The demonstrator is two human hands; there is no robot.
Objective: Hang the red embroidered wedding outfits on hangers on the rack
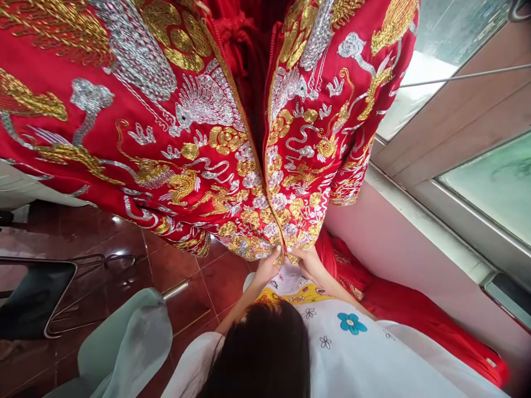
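A red jacket [166, 138], thickly embroidered with gold and silver dragons, phoenixes and flowers, hangs in front of me with its front opening [259, 110] slightly parted. My left hand [267, 266] pinches the bottom hem of the left front panel. My right hand [307, 263] grips the bottom hem of the right panel, close beside the left. The two hands meet at the lower end of the opening. Below them I see my white flower-print shirt [352, 342] and dark hair [265, 354].
A pale green chair [124, 342] stands at the lower left, and a dark seat on a metal frame [37, 293] is further left on the red-brown tiled floor [186, 271]. More red cloth [415, 315] lies along the wall on the right, under a window ledge [427, 221].
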